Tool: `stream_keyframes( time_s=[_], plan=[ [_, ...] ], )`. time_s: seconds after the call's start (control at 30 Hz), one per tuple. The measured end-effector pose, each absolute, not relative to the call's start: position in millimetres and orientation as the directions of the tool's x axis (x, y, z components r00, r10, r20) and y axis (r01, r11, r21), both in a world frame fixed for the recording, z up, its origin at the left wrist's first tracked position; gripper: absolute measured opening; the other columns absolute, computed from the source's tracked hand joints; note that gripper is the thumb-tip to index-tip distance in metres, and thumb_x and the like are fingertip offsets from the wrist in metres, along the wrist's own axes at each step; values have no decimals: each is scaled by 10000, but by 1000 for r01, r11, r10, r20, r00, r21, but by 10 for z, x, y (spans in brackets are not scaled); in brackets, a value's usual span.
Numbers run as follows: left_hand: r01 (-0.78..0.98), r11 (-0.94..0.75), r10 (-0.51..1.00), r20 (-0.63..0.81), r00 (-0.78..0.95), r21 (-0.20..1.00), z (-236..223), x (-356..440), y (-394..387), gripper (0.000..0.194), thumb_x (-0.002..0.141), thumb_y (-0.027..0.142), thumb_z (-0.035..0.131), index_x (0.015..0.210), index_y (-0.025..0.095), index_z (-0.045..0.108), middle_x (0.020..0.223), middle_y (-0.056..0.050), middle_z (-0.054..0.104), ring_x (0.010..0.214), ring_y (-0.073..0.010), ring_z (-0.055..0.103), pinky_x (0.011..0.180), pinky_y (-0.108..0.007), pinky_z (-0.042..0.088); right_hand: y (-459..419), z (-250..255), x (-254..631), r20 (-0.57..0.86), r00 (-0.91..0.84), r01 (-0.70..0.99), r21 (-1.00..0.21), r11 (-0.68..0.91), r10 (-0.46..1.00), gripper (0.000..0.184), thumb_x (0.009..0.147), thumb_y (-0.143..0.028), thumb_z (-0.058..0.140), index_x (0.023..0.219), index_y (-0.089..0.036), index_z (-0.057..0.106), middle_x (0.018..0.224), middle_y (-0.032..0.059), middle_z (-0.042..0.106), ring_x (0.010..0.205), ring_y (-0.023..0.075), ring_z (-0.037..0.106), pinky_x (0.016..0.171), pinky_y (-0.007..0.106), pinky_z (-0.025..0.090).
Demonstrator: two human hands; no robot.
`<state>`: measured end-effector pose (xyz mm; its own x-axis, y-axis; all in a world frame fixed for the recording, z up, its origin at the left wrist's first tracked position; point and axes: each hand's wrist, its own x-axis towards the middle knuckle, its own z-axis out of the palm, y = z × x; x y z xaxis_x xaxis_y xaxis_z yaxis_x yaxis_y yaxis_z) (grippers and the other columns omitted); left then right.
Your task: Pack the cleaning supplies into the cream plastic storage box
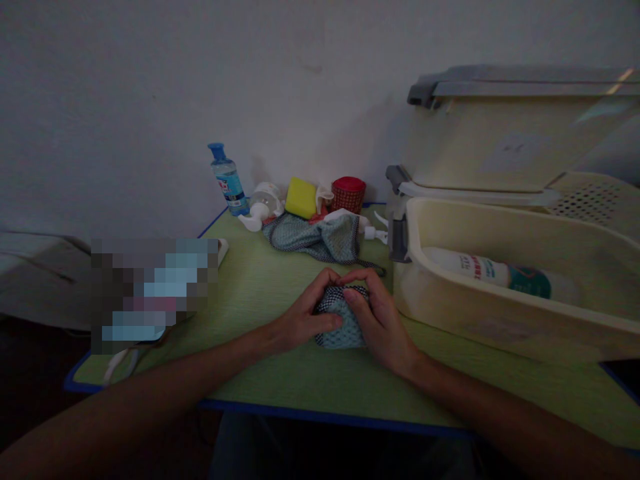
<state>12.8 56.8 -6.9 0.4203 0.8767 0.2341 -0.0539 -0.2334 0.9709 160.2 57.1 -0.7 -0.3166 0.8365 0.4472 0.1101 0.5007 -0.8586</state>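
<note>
Both my hands grip a folded grey-blue cloth point(345, 325) with a black-and-white checked edge, on the green table. My left hand point(305, 319) curls round its left side, the thumb lying across the top. On the right side my right hand point(381, 323) presses it, thumb on the checked edge. The fingertips of both hands come together at the far edge of the cloth. Just beyond lies a second cloth point(315, 239) of the same kind, loose and crumpled.
Behind stand a blue bottle point(230, 183), a yellow sponge point(301, 198), and a red-topped woven container point(349, 195). To the right, a cream bin point(450, 313) holds a white-and-green bottle point(493, 275); more bins are stacked behind it. A blurred-out object point(165, 293) lies at the left.
</note>
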Motion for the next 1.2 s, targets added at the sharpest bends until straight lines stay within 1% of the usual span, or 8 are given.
stream_keyframes(
  time_s=[0.13,0.3,0.5,0.7,0.93,1.07,1.13,1.2],
  plan=[
    [3,-251,892,230,389,968,-49,175,545,336,688,371,655,858,195,423,765,18,407,713,-133,404,627,-241,357,585,-29,1614,450,-318,130,-851,508,835,90,877,-259,422,921,-212,485,794,11,573,712,149,542,628,277,419],
    [57,-317,909,286,302,947,-53,198,532,293,829,483,491,832,192,452,746,13,435,711,-136,421,651,-258,378,586,-7,1614,445,-293,168,-847,504,846,96,870,-264,412,907,-214,485,724,-8,541,632,140,509,579,265,400],
    [127,-364,919,333,212,923,-74,213,532,283,881,442,404,767,187,450,673,24,421,640,-127,410,585,-246,357,585,-8,1596,456,-286,196,-833,517,843,117,886,-273,393,916,-211,486,698,-15,506,614,135,484,555,254,387],
    [115,-313,934,284,217,943,-75,233,570,214,863,395,432,808,190,456,733,15,458,710,-140,441,653,-261,383,612,-23,1613,462,-284,228,-818,528,840,169,891,-246,389,1017,-209,495,880,17,577,714,143,543,639,275,430],
    [187,-295,943,254,216,937,-75,240,614,299,868,406,393,673,183,437,616,29,408,612,-131,400,569,-258,325,637,-35,1625,484,-256,265,-798,542,837,232,890,-251,403,1098,-212,498,1013,51,589,803,164,559,716,307,453],
    [233,-336,936,297,186,912,-61,227,599,327,873,405,381,628,189,402,582,34,382,583,-128,388,551,-255,299,641,-39,1608,424,-246,250,-841,479,872,245,882,-265,414,1106,-199,488,789,6,546,590,131,482,556,272,418],
    [249,-360,930,326,170,899,-49,214,579,330,876,392,380,613,192,385,572,35,375,573,-127,384,549,-255,295,643,-42,1605,383,-240,238,-867,437,892,260,863,-286,446,1106,-198,478,628,-43,433,495,118,395,461,250,357],
    [265,-375,926,348,143,889,-35,198,557,325,878,379,383,612,194,382,570,35,380,567,-126,384,548,-254,297,641,-43,1606,311,-259,198,-910,365,915,314,834,-324,493,1121,-205,447,555,-76,336,445,108,342,388,226,295]
  ],
)
